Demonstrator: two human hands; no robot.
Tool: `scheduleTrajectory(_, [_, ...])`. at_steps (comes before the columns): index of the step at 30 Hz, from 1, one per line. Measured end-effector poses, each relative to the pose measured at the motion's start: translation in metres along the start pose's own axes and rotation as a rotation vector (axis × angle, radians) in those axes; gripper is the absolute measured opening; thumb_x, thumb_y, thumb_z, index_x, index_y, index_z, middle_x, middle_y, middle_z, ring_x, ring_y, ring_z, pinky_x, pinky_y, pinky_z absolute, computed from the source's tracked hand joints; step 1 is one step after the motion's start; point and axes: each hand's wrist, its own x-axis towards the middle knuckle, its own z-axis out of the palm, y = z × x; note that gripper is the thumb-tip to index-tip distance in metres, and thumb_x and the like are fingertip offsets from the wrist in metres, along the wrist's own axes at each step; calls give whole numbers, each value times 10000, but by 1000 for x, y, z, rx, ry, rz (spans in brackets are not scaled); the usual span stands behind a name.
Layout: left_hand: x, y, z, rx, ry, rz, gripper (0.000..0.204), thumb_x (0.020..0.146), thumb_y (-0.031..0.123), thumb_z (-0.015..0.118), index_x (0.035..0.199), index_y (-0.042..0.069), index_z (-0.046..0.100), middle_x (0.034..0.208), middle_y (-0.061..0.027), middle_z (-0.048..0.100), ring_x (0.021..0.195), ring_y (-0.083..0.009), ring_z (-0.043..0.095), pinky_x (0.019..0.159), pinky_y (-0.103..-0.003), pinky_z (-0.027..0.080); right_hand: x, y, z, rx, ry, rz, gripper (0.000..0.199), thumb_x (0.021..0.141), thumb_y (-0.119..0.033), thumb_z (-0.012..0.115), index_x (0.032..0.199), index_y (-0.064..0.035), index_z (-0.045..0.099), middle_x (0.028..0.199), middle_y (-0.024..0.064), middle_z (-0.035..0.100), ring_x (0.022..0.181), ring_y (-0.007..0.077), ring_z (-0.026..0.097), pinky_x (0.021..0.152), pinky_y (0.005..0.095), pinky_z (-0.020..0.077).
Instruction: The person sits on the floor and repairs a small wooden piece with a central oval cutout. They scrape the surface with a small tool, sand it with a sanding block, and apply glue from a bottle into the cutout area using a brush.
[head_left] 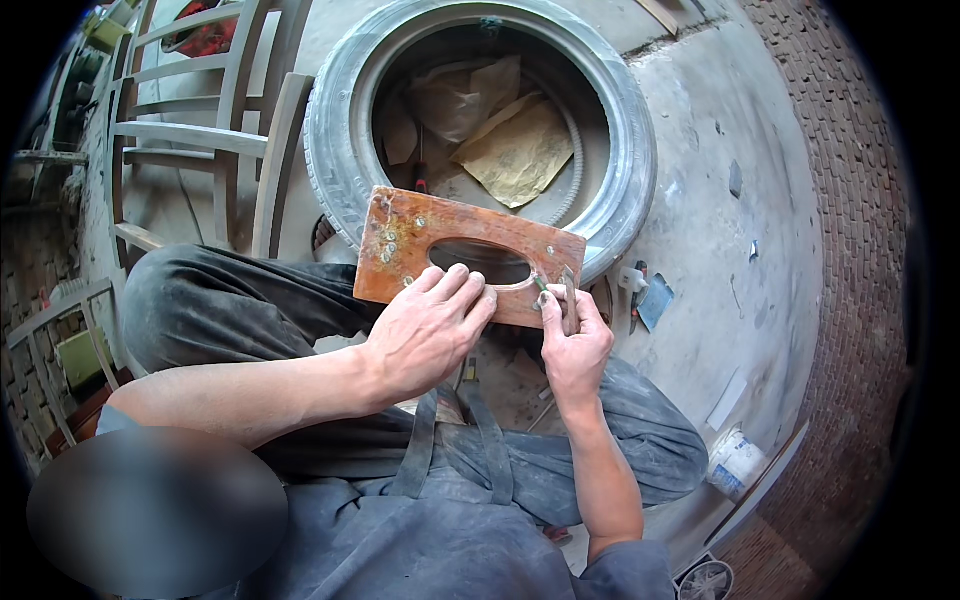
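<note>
— What does the person have on the lap?

— An orange-brown wooden board (pixel 430 240) with a long oval slot cut through its middle. It lies tilted across the knees, its far edge over the rim of a dusty old tyre (pixel 620 110) lying flat on the concrete floor (pixel 720 200). A few screws or nail heads dot the board's left end.

— And the left hand?

— The left hand (pixel 425 335) lies flat on the board's near edge, fingers pressed together and curled over the lower lip of the slot. It looks like a brace: the weight pins the board so it cannot slide while the other hand works.

— What is the right hand doing?

— The right hand (pixel 575 345) is closed around a thin metal tool (pixel 568 300), pinching it upright between thumb and fingers just at the slot's right end. It may be a small file or a blade; the view is too small to tell. Held close to the tip, it gives fine control along the cut edge.

— What else is around?

— Inside the tyre lie crumpled paper sheets (pixel 515 150) and a red-handled tool. A wooden chair frame (pixel 200 130) stands to the left, a brick wall (pixel 850 200) curves along the right, and a small white bucket (pixel 735 460) sits by the right knee.
</note>
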Motion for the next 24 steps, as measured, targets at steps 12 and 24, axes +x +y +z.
scheduleTrajectory(12, [1,0,-2,-3,-14,1,462,898,151,715,1314,-30,625,1200,-120,628,1113,-278,600,938,-405,492,1,8,0,112,55,2,133,1030,-57,749,1130,29,762,943,34,769,856,73,697,777,265,572])
scheduleTrajectory(24, [-2,-2,-2,-4,-10,-3,460,896,152,716,1313,-19,624,1190,-113,625,1109,-274,598,935,-404,494,0,7,-1,33,43,21,145,1026,-65,756,1141,23,763,916,46,766,834,67,675,768,271,564])
